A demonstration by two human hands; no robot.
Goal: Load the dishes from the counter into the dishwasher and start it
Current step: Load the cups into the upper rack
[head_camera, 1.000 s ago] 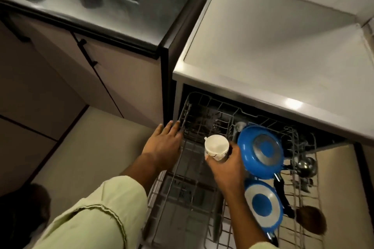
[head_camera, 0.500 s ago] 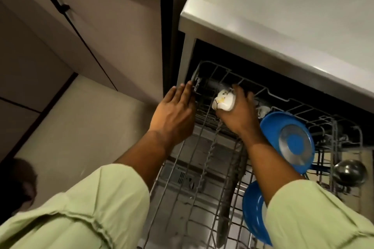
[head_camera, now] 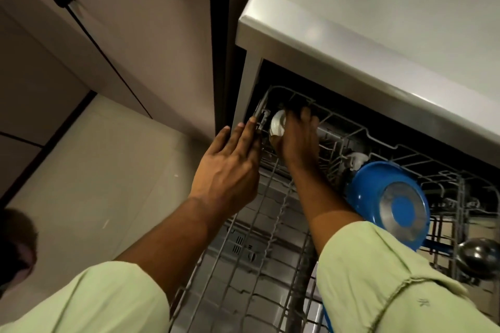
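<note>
Kitchen floor (head_camera: 108,170) left of both hands | left hand (head_camera: 230,170) flat, fingers straight against rack (head_camera: 262,120) edge | right hand (head_camera: 297,140) grips white cup (head_camera: 277,124) at rack's back-left corner | advice: seat cup mouth-down between prongs before releasing | blue pan (head_camera: 389,203) right of grip

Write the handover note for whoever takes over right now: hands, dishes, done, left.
Left hand: open, fingers straight at the left rim of the rack.
Right hand: grips the white cup, deep in the rack's far left corner.
Done: blue pan and steel ladle sit on the rack's right side.
Left: let go of the cup, load any dishes from the counter (out of view), push the rack in, close and start the dishwasher.
</note>
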